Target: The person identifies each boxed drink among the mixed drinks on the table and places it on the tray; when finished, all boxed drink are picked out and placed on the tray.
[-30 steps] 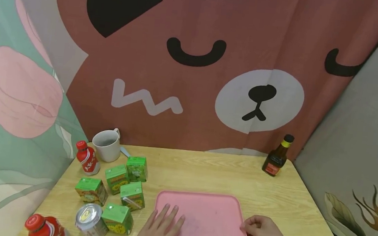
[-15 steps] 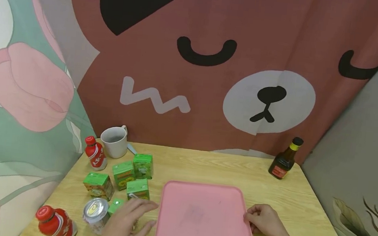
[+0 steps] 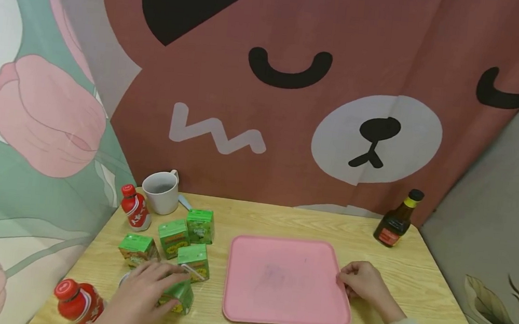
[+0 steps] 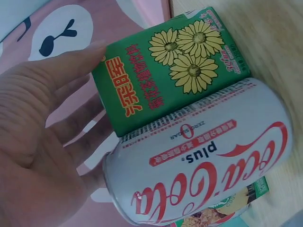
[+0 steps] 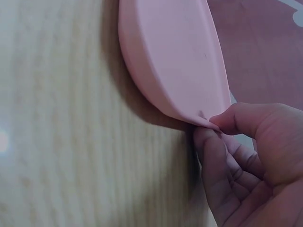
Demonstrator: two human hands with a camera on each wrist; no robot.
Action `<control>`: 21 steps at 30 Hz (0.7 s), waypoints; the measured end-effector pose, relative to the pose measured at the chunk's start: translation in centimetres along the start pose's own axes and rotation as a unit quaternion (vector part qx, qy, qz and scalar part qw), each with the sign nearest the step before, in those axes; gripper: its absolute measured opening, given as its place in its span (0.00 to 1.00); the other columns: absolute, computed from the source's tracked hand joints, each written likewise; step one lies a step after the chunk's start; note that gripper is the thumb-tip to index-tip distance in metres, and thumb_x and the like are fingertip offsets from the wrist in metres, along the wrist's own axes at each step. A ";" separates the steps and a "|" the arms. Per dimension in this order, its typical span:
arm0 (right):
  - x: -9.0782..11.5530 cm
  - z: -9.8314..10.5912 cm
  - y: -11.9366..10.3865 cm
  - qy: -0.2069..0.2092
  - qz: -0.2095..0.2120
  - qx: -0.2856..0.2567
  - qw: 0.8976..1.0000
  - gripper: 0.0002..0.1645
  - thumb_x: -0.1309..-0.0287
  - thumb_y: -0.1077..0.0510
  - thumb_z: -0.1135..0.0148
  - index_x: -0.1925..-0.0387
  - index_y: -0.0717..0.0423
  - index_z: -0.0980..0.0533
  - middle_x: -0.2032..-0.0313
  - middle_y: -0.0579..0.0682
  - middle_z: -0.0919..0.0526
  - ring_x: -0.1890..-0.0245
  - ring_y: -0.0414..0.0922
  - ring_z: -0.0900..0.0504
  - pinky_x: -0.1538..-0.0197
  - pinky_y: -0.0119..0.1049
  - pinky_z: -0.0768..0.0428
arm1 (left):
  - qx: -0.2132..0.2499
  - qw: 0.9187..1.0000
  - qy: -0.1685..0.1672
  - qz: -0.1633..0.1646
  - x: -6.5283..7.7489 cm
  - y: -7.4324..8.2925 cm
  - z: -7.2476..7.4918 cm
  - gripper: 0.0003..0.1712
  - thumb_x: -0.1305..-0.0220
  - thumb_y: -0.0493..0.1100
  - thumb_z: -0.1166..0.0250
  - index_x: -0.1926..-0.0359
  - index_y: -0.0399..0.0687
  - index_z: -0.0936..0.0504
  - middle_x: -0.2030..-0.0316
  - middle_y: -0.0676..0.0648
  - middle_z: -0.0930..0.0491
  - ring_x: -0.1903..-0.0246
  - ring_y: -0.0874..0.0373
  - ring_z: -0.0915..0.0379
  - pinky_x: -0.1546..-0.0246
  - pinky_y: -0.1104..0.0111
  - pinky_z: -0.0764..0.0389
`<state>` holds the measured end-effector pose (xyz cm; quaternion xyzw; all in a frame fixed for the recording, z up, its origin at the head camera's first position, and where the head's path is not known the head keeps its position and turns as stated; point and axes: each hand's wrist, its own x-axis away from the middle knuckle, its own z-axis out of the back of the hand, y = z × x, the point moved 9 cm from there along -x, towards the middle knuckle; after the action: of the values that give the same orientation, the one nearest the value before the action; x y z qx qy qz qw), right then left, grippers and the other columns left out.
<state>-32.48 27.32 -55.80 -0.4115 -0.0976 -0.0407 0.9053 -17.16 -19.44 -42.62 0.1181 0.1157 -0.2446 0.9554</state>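
My left hand (image 3: 139,292) is over a green drink carton (image 3: 181,299) at the front of the group on the left. In the left wrist view its thumb lies at the top edge of that carton (image 4: 137,87), with the other fingers spread beyond it. Against the carton stands a white Coca-Cola can (image 4: 199,153), mostly hidden by the hand in the head view. With thumb and forefinger, my right hand (image 3: 364,282) pinches the right rim of a pink tray (image 3: 287,284). The right wrist view shows the pinched tray edge (image 5: 151,80) raised off the wooden table.
Several more green cartons (image 3: 200,226) stand behind the left hand. Two red bottles, one far (image 3: 136,210) and one near (image 3: 79,302), flank them. A grey mug (image 3: 162,193) is at the back left, a dark sauce bottle (image 3: 395,222) at the back right.
My left hand has left the tray and moved left to the carton and can. The right hand keeps its pinch on the rim. The tray has shifted away from me, showing its near edge.
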 end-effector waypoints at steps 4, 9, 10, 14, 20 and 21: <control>-0.3 0.5 0.4 0.003 -0.002 -0.003 1.000 0.07 0.47 0.60 0.30 0.68 0.60 0.18 0.81 0.50 0.20 0.80 0.43 0.22 0.77 0.35 0.22 | -0.003 1.000 -0.010 -0.018 -0.1 0.2 -0.7 0.23 0.49 0.50 0.19 0.50 0.60 0.14 0.52 0.58 0.24 0.52 0.58 0.27 0.50 0.52 0.21; -0.4 0.6 0.8 0.000 -0.008 -0.009 1.000 0.08 0.46 0.60 0.30 0.67 0.61 0.19 0.80 0.50 0.20 0.80 0.43 0.22 0.77 0.35 0.22 | 0.024 1.000 0.008 -0.003 -0.8 0.6 -1.4 0.21 0.47 0.53 0.20 0.51 0.63 0.13 0.56 0.63 0.27 0.56 0.65 0.31 0.56 0.60 0.21; -0.4 0.6 0.9 0.000 -0.007 -0.007 1.000 0.08 0.46 0.60 0.30 0.67 0.61 0.19 0.81 0.50 0.20 0.80 0.43 0.21 0.77 0.35 0.22 | 0.033 0.999 0.012 -0.002 -1.0 0.8 -1.6 0.21 0.47 0.54 0.20 0.51 0.64 0.13 0.56 0.64 0.27 0.56 0.66 0.31 0.57 0.61 0.21; -0.3 0.8 1.0 0.006 -0.008 0.004 1.000 0.07 0.46 0.59 0.31 0.68 0.60 0.19 0.80 0.49 0.21 0.80 0.42 0.22 0.78 0.35 0.22 | 0.063 0.998 0.021 0.000 -1.4 1.4 -2.1 0.22 0.46 0.55 0.21 0.49 0.66 0.14 0.55 0.67 0.27 0.55 0.67 0.31 0.57 0.63 0.21; -0.1 1.2 0.8 -0.008 -0.003 -0.003 1.000 0.08 0.43 0.59 0.31 0.66 0.61 0.19 0.79 0.49 0.20 0.79 0.43 0.21 0.76 0.35 0.22 | 0.106 0.993 0.022 0.038 -0.7 0.8 -2.0 0.27 0.46 0.53 0.20 0.45 0.69 0.17 0.49 0.65 0.26 0.50 0.66 0.28 0.53 0.61 0.19; -0.1 1.3 0.7 -0.010 -0.001 -0.005 1.000 0.09 0.43 0.59 0.31 0.66 0.62 0.19 0.79 0.50 0.20 0.79 0.43 0.21 0.76 0.35 0.22 | 0.110 0.992 0.022 0.047 -0.6 0.7 -2.0 0.27 0.47 0.52 0.20 0.44 0.69 0.17 0.48 0.65 0.25 0.49 0.65 0.27 0.53 0.60 0.19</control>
<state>-32.60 28.76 -55.54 -0.4159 -0.1065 -0.0378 0.9023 -17.64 -18.06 -44.19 0.2337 0.1037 -0.2076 0.9442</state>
